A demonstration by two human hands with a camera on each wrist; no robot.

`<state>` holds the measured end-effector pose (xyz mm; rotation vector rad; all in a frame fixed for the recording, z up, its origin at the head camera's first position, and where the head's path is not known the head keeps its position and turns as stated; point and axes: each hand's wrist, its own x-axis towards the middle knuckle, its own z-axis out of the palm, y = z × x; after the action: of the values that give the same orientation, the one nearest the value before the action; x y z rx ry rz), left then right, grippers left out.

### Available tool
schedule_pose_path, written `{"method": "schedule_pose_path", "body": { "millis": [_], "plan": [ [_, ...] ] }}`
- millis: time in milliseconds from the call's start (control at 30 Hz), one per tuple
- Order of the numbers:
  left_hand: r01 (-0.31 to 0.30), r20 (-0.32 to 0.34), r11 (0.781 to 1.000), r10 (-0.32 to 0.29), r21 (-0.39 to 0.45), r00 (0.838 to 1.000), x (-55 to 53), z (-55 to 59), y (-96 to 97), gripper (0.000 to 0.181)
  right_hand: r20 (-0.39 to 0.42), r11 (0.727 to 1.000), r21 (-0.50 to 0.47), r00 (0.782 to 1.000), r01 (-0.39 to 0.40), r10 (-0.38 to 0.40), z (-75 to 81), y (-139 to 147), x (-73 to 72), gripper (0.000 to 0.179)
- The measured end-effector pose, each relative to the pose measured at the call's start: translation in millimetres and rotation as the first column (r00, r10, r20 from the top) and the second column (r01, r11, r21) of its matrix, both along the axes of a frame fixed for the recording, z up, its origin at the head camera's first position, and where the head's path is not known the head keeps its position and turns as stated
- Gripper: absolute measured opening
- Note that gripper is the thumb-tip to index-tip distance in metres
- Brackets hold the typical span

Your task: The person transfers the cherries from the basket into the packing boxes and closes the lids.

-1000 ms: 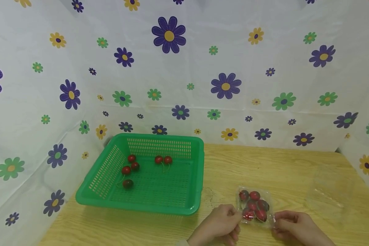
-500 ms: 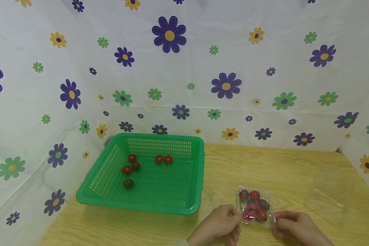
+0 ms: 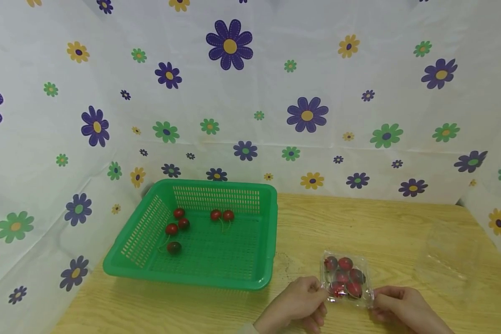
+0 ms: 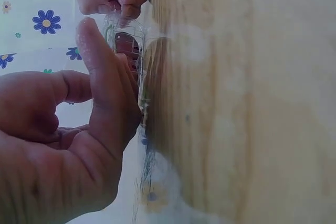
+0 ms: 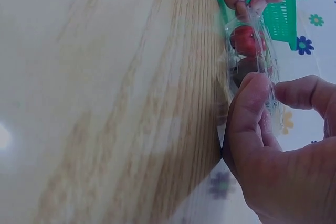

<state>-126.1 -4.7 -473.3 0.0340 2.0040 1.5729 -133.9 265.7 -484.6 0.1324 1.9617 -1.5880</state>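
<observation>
One green plastic basket contains six loose cherries: four in the left half of the basket, two near its back wall. Right of the basket is one clear plastic box, in which six boxed cherries can be told apart; any underneath are hidden. Two grips, the left grip and the right grip, pinch that box. Farther right of the basket stands one transparent container. One wooden surface carries everything.

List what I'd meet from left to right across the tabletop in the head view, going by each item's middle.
Green basket → left hand → clear box of cherry-like fruit → right hand → faint clear plastic piece.
</observation>
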Motion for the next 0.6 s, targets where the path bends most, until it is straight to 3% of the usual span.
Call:
{"method": "schedule_pose_path", "body": {
  "millis": [233, 400, 500, 600],
  "plan": [
    [0.009, -0.001, 1.000, -0.009, 0.010, 1.000, 0.3, -0.1, -1.6, 0.018, -0.039, 0.999, 0.033, 0.999, -0.035, 0.037, 1.8, -0.3, 1.0, 0.044],
    [0.013, -0.004, 1.000, -0.013, 0.016, 1.000, -0.4, -0.1, -2.3, 0.018, -0.081, 0.991, 0.124, 0.995, -0.043, 0.053, 4.6, -2.9, 0.6, 0.045],
    [0.011, -0.002, 1.000, -0.011, 0.020, 1.000, -0.2, 0.1, -2.5, 0.019, -0.081, 0.982, 0.184, 0.995, -0.049, 0.065, 5.9, -3.9, 0.2, 0.040],
    [0.008, 0.003, 1.000, -0.008, 0.016, 1.000, 0.0, 0.3, -2.5, 0.020, -0.070, 0.980, 0.184, 0.993, -0.077, 0.091, 5.8, -3.0, 0.2, 0.036]
  ]
}}
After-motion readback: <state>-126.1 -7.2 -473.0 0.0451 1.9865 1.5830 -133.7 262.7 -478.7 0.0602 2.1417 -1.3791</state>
